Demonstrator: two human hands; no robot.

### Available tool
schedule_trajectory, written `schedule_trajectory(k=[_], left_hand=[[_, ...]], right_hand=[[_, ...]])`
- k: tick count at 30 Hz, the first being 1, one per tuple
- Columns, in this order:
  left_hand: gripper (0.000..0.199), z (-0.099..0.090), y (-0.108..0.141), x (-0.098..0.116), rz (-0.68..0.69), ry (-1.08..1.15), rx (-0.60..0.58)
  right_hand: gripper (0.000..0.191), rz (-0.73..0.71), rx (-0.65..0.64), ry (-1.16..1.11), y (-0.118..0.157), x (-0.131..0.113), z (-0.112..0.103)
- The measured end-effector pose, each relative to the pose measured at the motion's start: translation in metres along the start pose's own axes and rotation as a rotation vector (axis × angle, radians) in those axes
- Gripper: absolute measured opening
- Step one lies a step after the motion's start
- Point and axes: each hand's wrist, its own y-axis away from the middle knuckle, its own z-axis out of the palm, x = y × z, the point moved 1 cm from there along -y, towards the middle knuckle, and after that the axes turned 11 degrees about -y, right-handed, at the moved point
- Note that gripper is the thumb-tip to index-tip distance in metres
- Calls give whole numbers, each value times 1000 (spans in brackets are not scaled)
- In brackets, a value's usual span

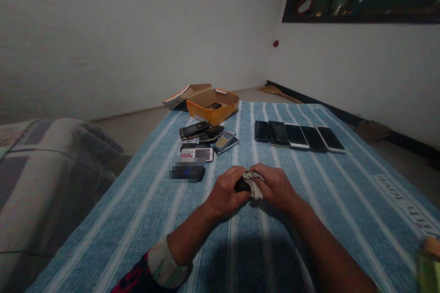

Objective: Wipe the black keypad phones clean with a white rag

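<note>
My left hand (228,192) is closed around a small dark phone (242,186), mostly covered by the fingers. Against its right side, my right hand (275,186) grips a crumpled white cloth (255,186) that touches the phone. Both hands meet just above the striped bedspread. To their left lies a loose group of older phones, among them a white and pink phone (197,154), a keypad phone (224,140) and a black phone (188,172) partly blurred out. Beyond the right hand, several smartphones (296,136) lie in a row.
An open orange cardboard box (213,114) with a phone inside stands at the far end, its lid (188,96) behind it. The blue striped cloth (137,219) covers the surface. A draped pale heap (62,183) is at left, and a greenish object (428,265) at lower right.
</note>
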Motion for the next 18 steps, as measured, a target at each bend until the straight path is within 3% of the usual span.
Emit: schedule_trajectory(k=[4, 7, 10, 12, 15, 18], left_hand=[[26, 1, 0, 3, 9, 2, -19], [38, 3, -1, 5, 48, 22, -4], [39, 4, -1, 3, 26, 24, 28], [34, 4, -1, 1, -7, 16, 30], [24, 5, 0, 1, -41, 15, 20], [25, 6, 1, 3, -29, 15, 13]], right_hand=[[15, 18, 144, 99, 0, 6, 8], [15, 106, 189, -21, -1, 11, 2], [13, 146, 158, -241, -1, 9, -10], [12, 125, 81, -267, -2, 5, -14], [13, 55, -37, -133, -2, 0, -10], [16, 18, 9, 48, -2, 1, -2]])
